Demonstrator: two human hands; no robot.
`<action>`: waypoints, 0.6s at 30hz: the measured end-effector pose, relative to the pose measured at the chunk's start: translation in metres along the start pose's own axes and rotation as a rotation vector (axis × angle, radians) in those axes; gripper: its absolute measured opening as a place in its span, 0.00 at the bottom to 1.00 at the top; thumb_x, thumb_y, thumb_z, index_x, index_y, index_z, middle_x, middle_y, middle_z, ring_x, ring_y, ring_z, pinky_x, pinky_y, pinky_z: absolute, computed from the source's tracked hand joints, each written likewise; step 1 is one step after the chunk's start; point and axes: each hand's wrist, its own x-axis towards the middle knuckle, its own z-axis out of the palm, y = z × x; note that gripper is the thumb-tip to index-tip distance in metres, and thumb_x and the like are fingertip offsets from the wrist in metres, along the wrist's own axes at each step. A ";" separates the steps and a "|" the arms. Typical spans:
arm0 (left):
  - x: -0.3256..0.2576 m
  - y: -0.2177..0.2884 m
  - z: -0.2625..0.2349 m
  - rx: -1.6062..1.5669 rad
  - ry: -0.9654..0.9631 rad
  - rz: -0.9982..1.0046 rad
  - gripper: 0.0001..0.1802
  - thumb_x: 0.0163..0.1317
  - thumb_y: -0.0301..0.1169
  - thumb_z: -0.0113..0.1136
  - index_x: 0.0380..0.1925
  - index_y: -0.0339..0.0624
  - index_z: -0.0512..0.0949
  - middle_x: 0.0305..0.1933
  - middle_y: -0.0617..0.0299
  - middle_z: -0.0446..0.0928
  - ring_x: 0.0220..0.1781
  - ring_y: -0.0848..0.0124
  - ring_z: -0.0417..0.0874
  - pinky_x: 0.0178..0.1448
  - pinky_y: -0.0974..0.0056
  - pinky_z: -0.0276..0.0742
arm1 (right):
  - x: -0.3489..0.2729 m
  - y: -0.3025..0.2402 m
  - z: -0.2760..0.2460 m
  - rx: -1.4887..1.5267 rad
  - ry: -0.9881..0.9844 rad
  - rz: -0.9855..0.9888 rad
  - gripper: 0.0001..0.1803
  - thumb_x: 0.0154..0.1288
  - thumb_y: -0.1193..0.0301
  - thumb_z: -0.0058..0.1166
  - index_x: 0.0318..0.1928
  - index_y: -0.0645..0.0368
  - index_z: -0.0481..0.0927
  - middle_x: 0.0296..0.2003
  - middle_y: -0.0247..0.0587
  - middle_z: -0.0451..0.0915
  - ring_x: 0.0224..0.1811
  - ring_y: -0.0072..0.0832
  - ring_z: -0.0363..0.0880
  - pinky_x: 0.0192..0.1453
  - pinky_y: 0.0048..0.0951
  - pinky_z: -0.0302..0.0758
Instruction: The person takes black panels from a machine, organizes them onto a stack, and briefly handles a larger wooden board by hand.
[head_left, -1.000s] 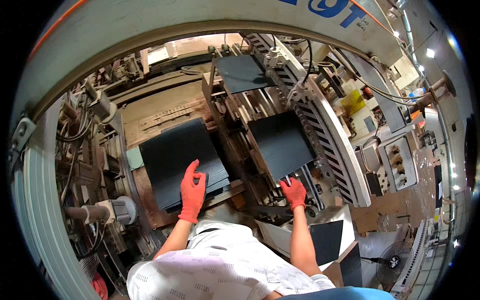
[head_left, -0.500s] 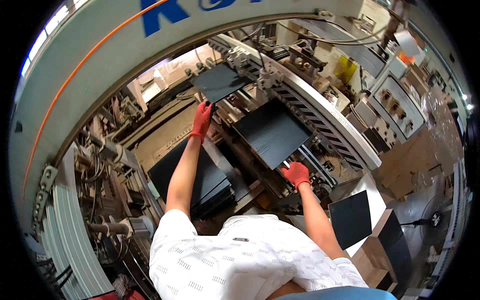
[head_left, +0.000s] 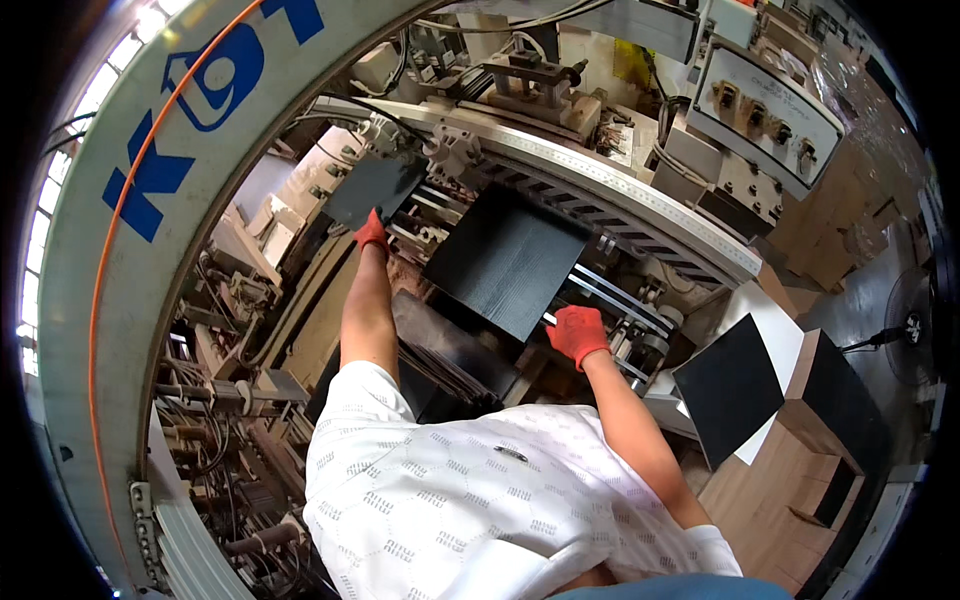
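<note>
the left hand [head_left: 371, 231], in a red glove, reaches far and left, fingers pinching the near edge of a small dark panel [head_left: 374, 187] by the machine's rollers [head_left: 440, 205]. the right hand [head_left: 577, 333], also gloved, rests at the near right corner of a larger dark panel [head_left: 507, 259] lying on the feed rails [head_left: 620, 290]; whether its fingers grasp it i cannot tell. another dark panel [head_left: 728, 388] lies at near right.

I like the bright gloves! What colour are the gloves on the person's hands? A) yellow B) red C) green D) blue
B: both the left hand, reaching up to a dark panel, and the right hand, at the larger black panel, wear red gloves.
</note>
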 end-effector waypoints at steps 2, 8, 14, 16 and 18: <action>-0.004 0.004 -0.019 -0.034 -0.140 -0.067 0.48 0.48 0.51 0.72 0.60 0.25 0.67 0.64 0.46 0.71 0.57 0.57 0.77 0.60 0.57 0.72 | 0.002 0.004 0.005 0.010 0.067 -0.042 0.20 0.58 0.50 0.57 0.31 0.54 0.85 0.30 0.41 0.84 0.37 0.38 0.84 0.41 0.36 0.78; -0.099 0.010 -0.091 -0.160 -0.395 0.192 0.23 0.61 0.40 0.64 0.46 0.34 0.70 0.42 0.57 0.76 0.43 0.69 0.76 0.49 0.61 0.73 | -0.010 -0.005 0.011 -0.019 0.017 -0.052 0.20 0.58 0.51 0.57 0.32 0.54 0.85 0.32 0.44 0.84 0.39 0.40 0.83 0.42 0.39 0.78; -0.322 -0.046 -0.250 0.439 -0.193 0.636 0.38 0.60 0.47 0.61 0.67 0.43 0.62 0.64 0.44 0.69 0.63 0.51 0.71 0.67 0.55 0.64 | -0.037 -0.016 0.025 -0.011 0.026 0.036 0.20 0.58 0.51 0.55 0.31 0.56 0.85 0.33 0.47 0.84 0.39 0.48 0.82 0.43 0.47 0.78; -0.381 -0.047 -0.288 0.929 0.068 0.643 0.39 0.59 0.50 0.61 0.67 0.46 0.63 0.69 0.46 0.63 0.69 0.48 0.64 0.70 0.44 0.56 | -0.053 -0.004 0.018 -0.019 0.073 0.023 0.21 0.58 0.51 0.55 0.32 0.57 0.85 0.32 0.49 0.84 0.39 0.48 0.82 0.43 0.47 0.77; -0.399 -0.076 -0.348 1.012 0.188 0.468 0.43 0.58 0.55 0.60 0.69 0.48 0.60 0.73 0.44 0.55 0.73 0.42 0.55 0.71 0.35 0.48 | -0.056 -0.022 0.015 0.013 0.042 -0.060 0.21 0.59 0.52 0.56 0.34 0.58 0.85 0.33 0.50 0.84 0.40 0.49 0.82 0.44 0.47 0.77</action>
